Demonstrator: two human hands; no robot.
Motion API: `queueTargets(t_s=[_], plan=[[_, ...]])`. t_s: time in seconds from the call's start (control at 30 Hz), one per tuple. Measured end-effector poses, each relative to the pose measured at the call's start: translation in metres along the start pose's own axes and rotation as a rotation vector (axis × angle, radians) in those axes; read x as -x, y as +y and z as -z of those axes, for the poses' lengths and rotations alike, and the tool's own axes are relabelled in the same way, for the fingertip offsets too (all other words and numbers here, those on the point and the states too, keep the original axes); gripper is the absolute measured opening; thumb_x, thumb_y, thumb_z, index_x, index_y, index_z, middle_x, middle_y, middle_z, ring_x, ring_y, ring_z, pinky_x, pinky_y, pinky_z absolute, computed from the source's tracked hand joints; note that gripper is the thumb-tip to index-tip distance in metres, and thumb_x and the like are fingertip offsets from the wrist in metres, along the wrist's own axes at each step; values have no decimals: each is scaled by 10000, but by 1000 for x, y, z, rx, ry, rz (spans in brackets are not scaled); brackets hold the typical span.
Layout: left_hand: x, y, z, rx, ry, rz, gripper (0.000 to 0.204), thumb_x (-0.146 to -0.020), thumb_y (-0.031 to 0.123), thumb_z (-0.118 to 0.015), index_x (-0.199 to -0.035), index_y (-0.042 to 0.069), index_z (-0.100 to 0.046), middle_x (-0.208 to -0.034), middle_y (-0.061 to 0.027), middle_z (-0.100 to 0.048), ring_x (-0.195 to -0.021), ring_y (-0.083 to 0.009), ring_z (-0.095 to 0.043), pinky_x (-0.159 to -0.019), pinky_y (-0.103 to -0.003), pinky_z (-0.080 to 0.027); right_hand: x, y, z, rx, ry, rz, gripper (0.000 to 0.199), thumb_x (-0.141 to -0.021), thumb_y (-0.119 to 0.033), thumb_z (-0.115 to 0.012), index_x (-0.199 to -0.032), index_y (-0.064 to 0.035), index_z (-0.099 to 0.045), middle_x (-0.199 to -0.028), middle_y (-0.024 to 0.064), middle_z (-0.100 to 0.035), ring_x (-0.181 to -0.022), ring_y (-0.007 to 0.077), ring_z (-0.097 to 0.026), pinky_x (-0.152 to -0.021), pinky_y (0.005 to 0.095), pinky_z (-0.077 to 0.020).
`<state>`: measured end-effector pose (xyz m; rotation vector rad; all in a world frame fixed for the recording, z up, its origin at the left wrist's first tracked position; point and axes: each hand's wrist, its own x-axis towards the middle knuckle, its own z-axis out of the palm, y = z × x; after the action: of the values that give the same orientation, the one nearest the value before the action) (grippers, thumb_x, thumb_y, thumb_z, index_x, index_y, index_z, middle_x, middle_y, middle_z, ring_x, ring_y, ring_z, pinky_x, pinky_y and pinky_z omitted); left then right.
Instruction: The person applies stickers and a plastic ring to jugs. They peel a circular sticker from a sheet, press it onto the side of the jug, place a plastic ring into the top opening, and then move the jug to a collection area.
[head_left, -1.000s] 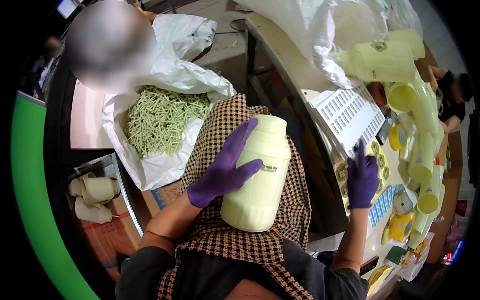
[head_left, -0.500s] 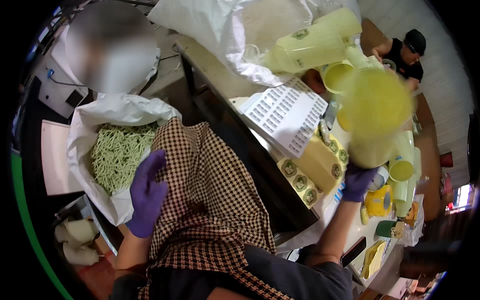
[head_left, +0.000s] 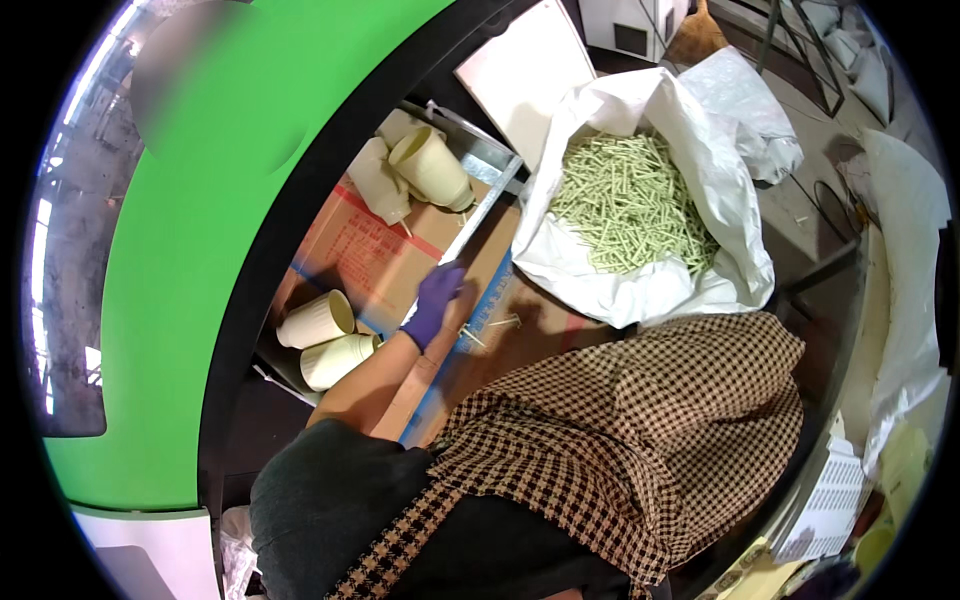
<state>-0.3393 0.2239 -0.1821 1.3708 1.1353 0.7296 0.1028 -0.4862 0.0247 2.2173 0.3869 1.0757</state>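
Green machine (head_left: 220, 250) stands on my left. Next comes a worktop (head_left: 873, 310) on my right, then a white bag (head_left: 570, 275). A tray (head_left: 483, 215) has cream cups (head_left: 432, 168) at its far end and two more in its near corner. My left hand (head_left: 437, 297) is at the tray's right edge, too blurry to tell if it pinches anything. My right hand (head_left: 835, 578) is dark, by the worktop's near end; I cannot tell its shape. Smallest are green sticks (head_left: 635, 205), heaped in the bag, some loose by my left hand.
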Motion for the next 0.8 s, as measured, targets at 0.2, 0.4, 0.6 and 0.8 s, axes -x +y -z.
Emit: queueTargets(t_s=[0.2,0.4,0.6,0.8], plan=[[-70,-47,138,-436,395,-177,534,-965,240,-666,-1408,-21,-522,-1229,-148,-663,-1142,-272,-634,-1017,-361,-500,36,-118,-61,-2163,-219,-682,352,-1062,-33,-470,-1402,9,-552,-1597,132,-415,-1422,246,-446,-1148,380,-434],[-208,51,87,-1187,395,-707,898,-881,479,-722,-1561,22,-356,-1516,-291,-459,-1408,-439,-426,-1193,-486,-299,-27,-121,15,-1675,-224,-484,257,-1036,7,-507,-1259,32,-632,-1398,166,-607,-1158,279,-656,-929,349,-595],[-242,84,60,-1173,146,-233,493,-921,446,-657,-1041,-31,-678,-1029,-260,-704,-950,-418,-675,-843,-494,-507,-92,-180,137,-1678,-125,-60,305,-913,57,-511,-1170,34,-675,-1141,169,-633,-1052,282,-597,-944,376,-488],[-116,100,19,-514,250,-568,256,-981,180,-631,-1049,-65,-665,-980,-208,-710,-886,-298,-679,-808,-393,-518,-101,-226,179,-2046,-523,108,279,-860,47,-613,-1130,22,-680,-1126,159,-651,-1012,249,-621,-920,349,-502]])
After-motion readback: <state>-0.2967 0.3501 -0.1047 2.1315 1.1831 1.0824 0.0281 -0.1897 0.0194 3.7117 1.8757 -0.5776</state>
